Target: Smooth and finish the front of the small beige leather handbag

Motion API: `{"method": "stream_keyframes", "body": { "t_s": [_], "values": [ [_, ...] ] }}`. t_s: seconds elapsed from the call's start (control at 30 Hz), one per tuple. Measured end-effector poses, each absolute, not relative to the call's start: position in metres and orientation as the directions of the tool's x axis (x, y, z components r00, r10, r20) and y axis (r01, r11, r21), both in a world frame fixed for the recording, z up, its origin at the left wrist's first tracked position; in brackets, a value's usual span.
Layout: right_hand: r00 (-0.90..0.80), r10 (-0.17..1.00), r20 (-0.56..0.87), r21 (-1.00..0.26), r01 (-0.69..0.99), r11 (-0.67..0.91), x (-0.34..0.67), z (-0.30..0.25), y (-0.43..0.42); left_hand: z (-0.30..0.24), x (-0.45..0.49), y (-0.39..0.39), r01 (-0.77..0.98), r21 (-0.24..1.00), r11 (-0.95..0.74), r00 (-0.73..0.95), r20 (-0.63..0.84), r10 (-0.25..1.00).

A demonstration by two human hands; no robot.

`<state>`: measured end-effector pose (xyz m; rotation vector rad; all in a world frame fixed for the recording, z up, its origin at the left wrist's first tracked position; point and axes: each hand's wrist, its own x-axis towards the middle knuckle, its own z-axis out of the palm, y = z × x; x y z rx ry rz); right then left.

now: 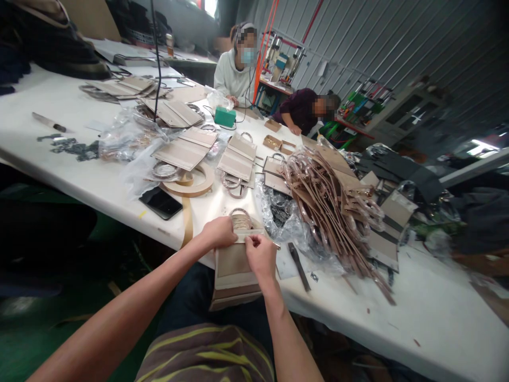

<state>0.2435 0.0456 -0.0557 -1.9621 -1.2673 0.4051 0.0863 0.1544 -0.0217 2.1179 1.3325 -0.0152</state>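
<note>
A beige handbag (234, 262) leans over the table's front edge towards my lap. At its top stands a ring handle (239, 211), with a pale band just below it. My left hand (220, 232) is closed on the bag's upper left edge, beside the ring. My right hand (261, 254) has thumb and forefinger pinched at the right part of the pale band; its other fingers are curled. A thin rod end (277, 245) pokes out beside the right hand; whether the hand holds it, I cannot tell.
Right of my hands lie a dark flat tool (299, 267) and a heap of brown straps (326, 196). A phone (160, 202) and a tape roll (191, 180) lie left. Beige bag pieces (237, 156) are ahead. Two people (234, 74) work across the table (429, 302).
</note>
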Motion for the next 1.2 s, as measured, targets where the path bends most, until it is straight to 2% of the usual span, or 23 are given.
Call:
{"method": "stream_keyframes", "body": {
  "t_s": [0.27, 0.37, 0.47, 0.53, 0.73, 0.97, 1.07, 1.13, 1.2],
  "values": [
    [0.479, 0.868, 0.129, -0.751, 0.619, -0.23, 0.246, -0.057, 0.046, -0.017, 0.088, 0.152, 0.827, 0.495, -0.269, 0.465, -0.332, 0.821],
    [0.491, 0.846, 0.207, -0.785, 0.6, -0.157, 0.245, -0.058, 0.042, -0.016, 0.088, 0.15, 0.826, 0.5, -0.259, 0.459, -0.332, 0.824],
    [0.34, 0.889, 0.308, -0.747, 0.664, 0.005, 0.242, -0.059, 0.041, -0.015, 0.087, 0.148, 0.824, 0.505, -0.256, 0.458, -0.329, 0.826],
    [0.251, 0.912, 0.325, -0.705, 0.707, 0.056, 0.241, -0.059, 0.043, -0.014, 0.084, 0.147, 0.815, 0.515, -0.266, 0.473, -0.327, 0.818],
    [0.158, 0.954, 0.255, -0.675, 0.736, 0.058, 0.247, -0.053, 0.052, -0.015, 0.068, 0.144, 0.75, 0.586, -0.306, 0.564, -0.325, 0.759],
    [0.113, 0.976, 0.185, -0.637, 0.77, 0.031, 0.25, -0.051, 0.061, -0.029, 0.077, 0.131, 0.719, 0.635, -0.281, 0.527, -0.235, 0.817],
    [0.142, 0.979, 0.147, -0.624, 0.781, -0.019, 0.251, -0.054, 0.067, -0.013, 0.072, 0.116, 0.627, 0.751, -0.207, 0.533, -0.219, 0.817],
    [0.153, 0.979, 0.138, -0.608, 0.793, -0.038, 0.253, -0.053, 0.069, 0.009, 0.059, 0.108, 0.47, 0.87, -0.147, 0.582, -0.181, 0.793],
    [0.142, 0.979, 0.145, -0.594, 0.804, -0.028, 0.253, -0.05, 0.068, 0.035, 0.04, 0.106, 0.319, 0.942, -0.105, 0.558, -0.097, 0.824]
  ]
}}
